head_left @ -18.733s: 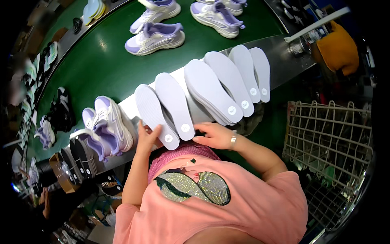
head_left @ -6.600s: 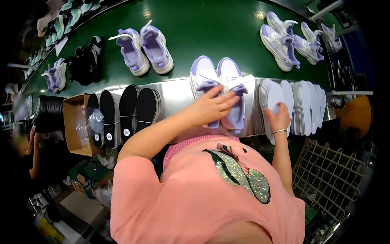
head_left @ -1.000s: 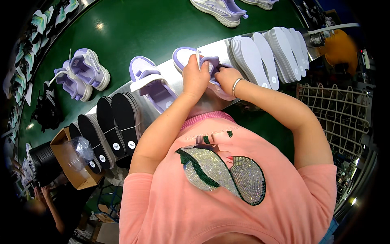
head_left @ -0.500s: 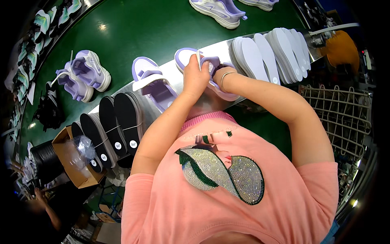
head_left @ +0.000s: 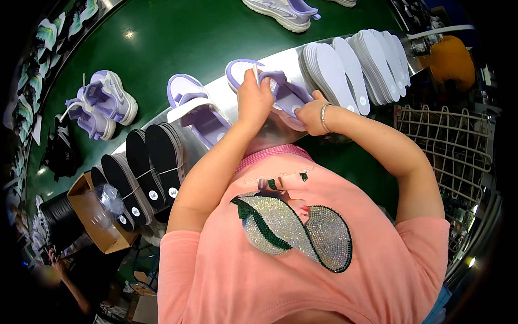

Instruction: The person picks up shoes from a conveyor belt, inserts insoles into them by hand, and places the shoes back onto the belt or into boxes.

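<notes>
A lavender and white sneaker lies in front of me, its toe pointing away and its opening pulled wide. My left hand is closed on its tongue and white strap. At the heel end, my right hand grips the collar, thumb along the rim, a bangle on the wrist. A pale insole shows inside the opening. Just left of it lies a matching sneaker, its tongue and strap folded back, touched by neither hand.
White insoles stand in stacks to the right, black insoles in tied bundles to the left. Beyond them are a green table with more sneakers, a cardboard box and a wire rack. Another person's arm shows lower left.
My right hand has come out of the shoe's opening and moved back to its heel collar. My left hand stays on the tongue. The whole view has shifted slightly.
</notes>
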Motion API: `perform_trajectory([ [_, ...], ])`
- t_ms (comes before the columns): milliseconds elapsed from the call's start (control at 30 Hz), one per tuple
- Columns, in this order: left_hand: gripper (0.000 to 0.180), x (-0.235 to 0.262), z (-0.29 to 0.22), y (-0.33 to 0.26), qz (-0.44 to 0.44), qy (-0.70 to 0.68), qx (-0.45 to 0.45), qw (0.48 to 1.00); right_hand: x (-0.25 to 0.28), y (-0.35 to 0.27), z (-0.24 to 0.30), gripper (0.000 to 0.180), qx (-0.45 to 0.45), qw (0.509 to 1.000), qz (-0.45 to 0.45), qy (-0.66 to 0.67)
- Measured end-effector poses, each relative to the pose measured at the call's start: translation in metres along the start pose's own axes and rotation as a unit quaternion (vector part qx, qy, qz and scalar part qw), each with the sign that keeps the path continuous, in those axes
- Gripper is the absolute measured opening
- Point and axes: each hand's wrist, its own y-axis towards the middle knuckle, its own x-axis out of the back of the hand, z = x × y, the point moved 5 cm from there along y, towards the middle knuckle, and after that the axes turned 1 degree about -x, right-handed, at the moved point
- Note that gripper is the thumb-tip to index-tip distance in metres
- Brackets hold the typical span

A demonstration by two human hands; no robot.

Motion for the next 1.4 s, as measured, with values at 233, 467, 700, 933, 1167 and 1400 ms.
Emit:
perform_trajectory([
  [233,0.019,0.008,0.003,-0.019,0.016,-0.05,0.039,0.998,0.024,-0.029,-0.012,0.026,0.069,0.961,-0.213,0.163],
  [467,0.019,0.007,-0.006,-0.018,0.034,-0.046,0.026,0.998,0.035,-0.046,-0.018,0.016,0.131,0.882,-0.33,0.309],
  [700,0.019,-0.005,-0.001,-0.004,0.035,-0.028,0.001,0.999,0.011,0.03,-0.006,0.035,-0.058,0.976,-0.155,0.138],
  [933,0.02,-0.006,0.004,-0.004,0.033,-0.021,0.016,0.999,0.008,0.044,-0.006,0.045,-0.103,0.98,-0.115,0.122],
  [1167,0.021,-0.003,0.01,-0.001,0.03,-0.037,0.021,0.999,0.017,0.027,-0.015,0.026,0.013,0.962,-0.167,0.214],
  [1400,0.021,-0.004,0.013,0.001,0.023,-0.037,0.023,0.999,0.027,-0.026,-0.034,0.023,0.077,0.939,-0.275,0.19],
])
